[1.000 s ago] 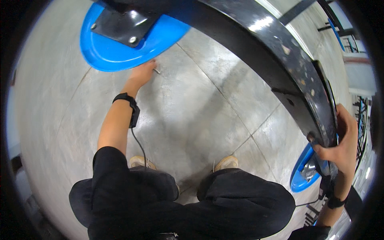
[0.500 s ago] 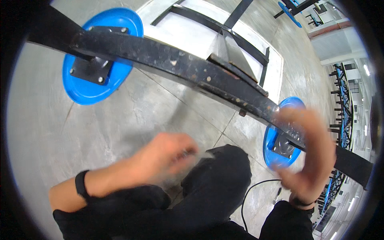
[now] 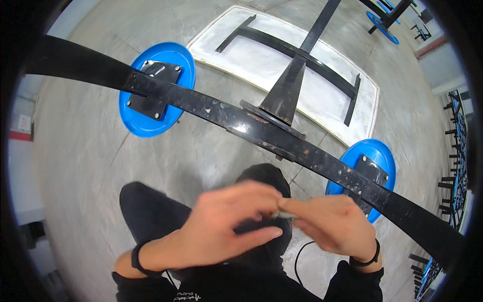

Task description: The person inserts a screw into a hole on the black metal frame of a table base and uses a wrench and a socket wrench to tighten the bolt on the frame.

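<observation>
In front of my knees my two hands meet. My right hand (image 3: 334, 221) is closed, thumb and forefinger pinching a small pale piece (image 3: 284, 215) that is too blurred to name. From the left, my left hand (image 3: 226, 219) reaches over with its fingertips at the same piece. Its thumb is stretched out apart from the fingers, and its palm is hidden. Just beyond both hands a black, scuffed metal beam (image 3: 226, 111) runs slantwise across. Blue round seats (image 3: 132, 117) (image 3: 387, 158) are attached by black plates (image 3: 145, 106) with bolts.
A black post (image 3: 287, 93) joins the beam to a white tabletop (image 3: 231, 60) lying underside up on the grey concrete floor (image 3: 85, 146). Near my right knee a black cable (image 3: 297, 261) curves. Stacked black frames (image 3: 455, 151) with blue parts line the right side.
My right hand has come left, away from the beam's right end, to meet my left hand. My left hand has moved right. The view has shifted, showing more of the tabletop.
</observation>
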Motion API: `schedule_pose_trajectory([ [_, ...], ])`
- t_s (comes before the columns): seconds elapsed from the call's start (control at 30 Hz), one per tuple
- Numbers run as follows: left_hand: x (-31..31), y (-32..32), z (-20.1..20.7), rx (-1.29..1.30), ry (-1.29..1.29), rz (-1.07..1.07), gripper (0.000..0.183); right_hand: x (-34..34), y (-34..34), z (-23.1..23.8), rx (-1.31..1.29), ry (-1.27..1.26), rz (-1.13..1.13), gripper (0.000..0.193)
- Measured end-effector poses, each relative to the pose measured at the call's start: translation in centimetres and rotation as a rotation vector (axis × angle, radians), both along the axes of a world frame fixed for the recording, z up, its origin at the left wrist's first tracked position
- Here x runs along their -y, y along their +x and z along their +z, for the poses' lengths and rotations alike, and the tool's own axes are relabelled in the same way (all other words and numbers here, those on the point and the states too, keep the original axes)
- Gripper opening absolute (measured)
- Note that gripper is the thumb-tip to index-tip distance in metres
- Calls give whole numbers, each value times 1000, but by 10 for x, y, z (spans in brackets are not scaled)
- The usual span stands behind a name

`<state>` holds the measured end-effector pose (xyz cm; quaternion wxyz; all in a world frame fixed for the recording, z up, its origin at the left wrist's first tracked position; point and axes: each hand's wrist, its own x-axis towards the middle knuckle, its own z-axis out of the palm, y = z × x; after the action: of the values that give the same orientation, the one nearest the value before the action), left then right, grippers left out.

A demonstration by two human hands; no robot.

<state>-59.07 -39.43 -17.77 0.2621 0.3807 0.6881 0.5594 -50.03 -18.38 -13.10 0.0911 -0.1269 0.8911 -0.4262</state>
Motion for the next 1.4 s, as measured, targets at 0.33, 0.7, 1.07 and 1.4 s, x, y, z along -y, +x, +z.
schedule_pose_trajectory([
  [0.33,-98,-54,-127,1463,1132,755,67,-40,5,-30,341,-1194,-493,42],
  [0.7,-112,-68,-137,1269,1502,149,85,-10,-59,-26,234,-1561,-658,55],
  [1.07,-108,-73,-167,814,1035,130,104,-5,-129,-18,199,-1350,-705,58],
  [1.4,-112,-56,-185,1299,1195,47,52,-2,-145,-32,392,-1086,-648,57],
])
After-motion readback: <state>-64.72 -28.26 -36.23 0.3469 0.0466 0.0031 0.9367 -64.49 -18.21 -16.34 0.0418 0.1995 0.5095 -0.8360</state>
